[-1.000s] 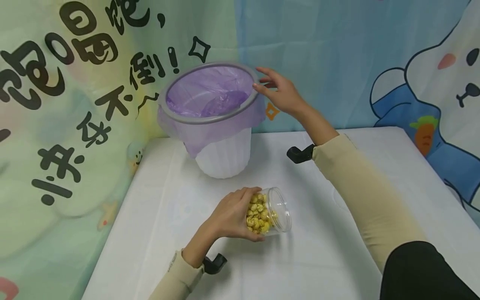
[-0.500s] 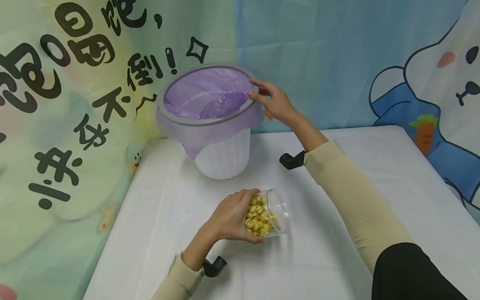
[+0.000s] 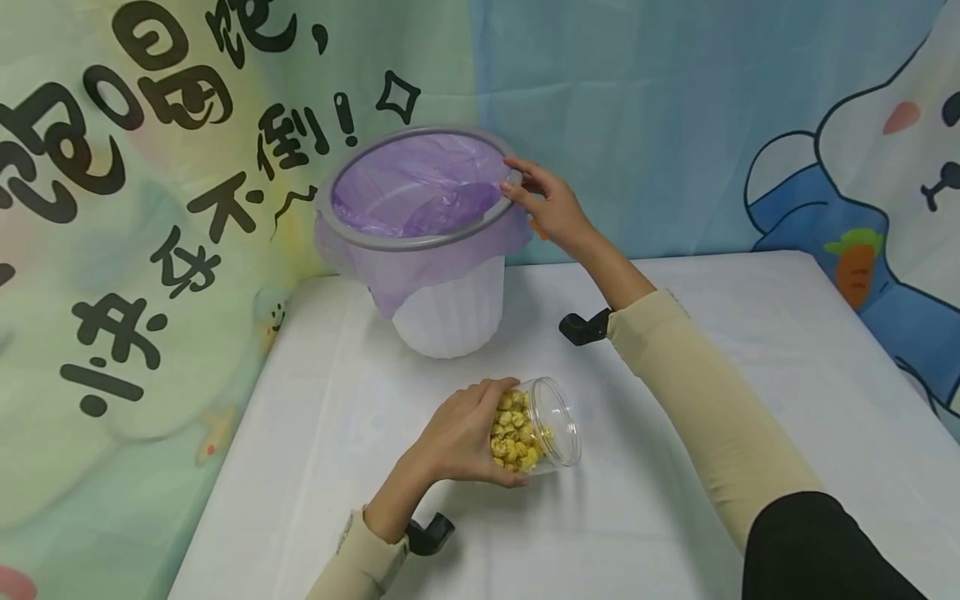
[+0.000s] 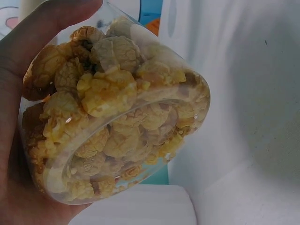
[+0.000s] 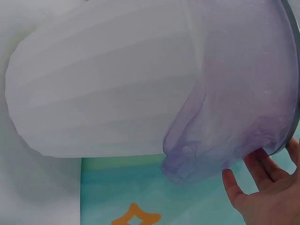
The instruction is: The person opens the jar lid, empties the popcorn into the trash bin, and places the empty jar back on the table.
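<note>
My left hand (image 3: 461,433) grips a clear plastic jar (image 3: 553,421) of yellow popcorn (image 3: 513,433) round its side. The jar lies tilted low over the table, its lidless mouth facing right; its round base faces the left wrist view. My right hand (image 3: 551,204) is at the right side of a white trash can (image 3: 450,312), thumb and fingertips holding its grey rim (image 3: 423,243). A purple bag (image 3: 420,179) lines the can and folds down over its outside. In the right wrist view, fingers (image 5: 258,171) reach the rim and the folded bag.
A white cloth covers the table (image 3: 660,517). The trash can stands upright towards the back left, close to a printed backdrop (image 3: 637,125) with a cartoon animal and black lettering. Black mounts (image 3: 585,327) sit at both wrists.
My right hand has come down and left from beside the trash can onto its rim, then stayed there. The left hand and popcorn jar have hardly moved.
</note>
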Motion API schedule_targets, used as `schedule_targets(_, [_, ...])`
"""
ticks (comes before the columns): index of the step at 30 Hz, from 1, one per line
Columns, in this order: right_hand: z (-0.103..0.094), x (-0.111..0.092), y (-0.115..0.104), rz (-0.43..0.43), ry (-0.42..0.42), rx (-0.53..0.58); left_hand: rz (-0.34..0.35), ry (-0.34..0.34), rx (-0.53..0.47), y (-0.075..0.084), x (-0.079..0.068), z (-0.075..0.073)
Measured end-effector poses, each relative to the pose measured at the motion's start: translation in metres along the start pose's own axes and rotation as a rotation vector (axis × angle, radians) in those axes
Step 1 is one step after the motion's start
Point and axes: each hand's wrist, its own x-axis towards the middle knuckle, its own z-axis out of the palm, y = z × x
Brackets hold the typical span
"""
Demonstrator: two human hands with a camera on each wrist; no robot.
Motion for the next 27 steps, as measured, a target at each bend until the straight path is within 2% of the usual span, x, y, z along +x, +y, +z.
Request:
schedule_targets(4, [-0.002,0.0,0.002,-0.013,0.012,0.01,-0.016,-0.004,-0.021,0.001,0.002,-0.007])
schedule_targets(8, [-0.004,-0.001,0.004,-0.02,0.008,0.034,-0.036,0.027,-0.076,0.002,0.002,-0.028])
schedule_targets(11, [-0.005,-0.001,0.003,-0.017,0.001,0.059,-0.031,0.097,-0.11,0.004,0.002,-0.056])
schedule_targets(15, [-0.004,-0.003,0.002,-0.023,-0.002,0.073,-0.009,0.219,-0.107,0.004,0.004,-0.103])
schedule_targets(19, [-0.003,-0.003,0.004,-0.036,-0.004,0.068,-0.017,0.33,-0.121,-0.001,0.009,-0.148])
schedule_targets(24, [0.001,-0.002,0.005,-0.044,-0.003,0.095,-0.033,0.436,-0.171,-0.013,0.028,-0.191])
schedule_targets(27, [0.005,-0.003,0.006,-0.062,-0.015,0.106,-0.05,0.485,-0.15,-0.021,0.044,-0.213])
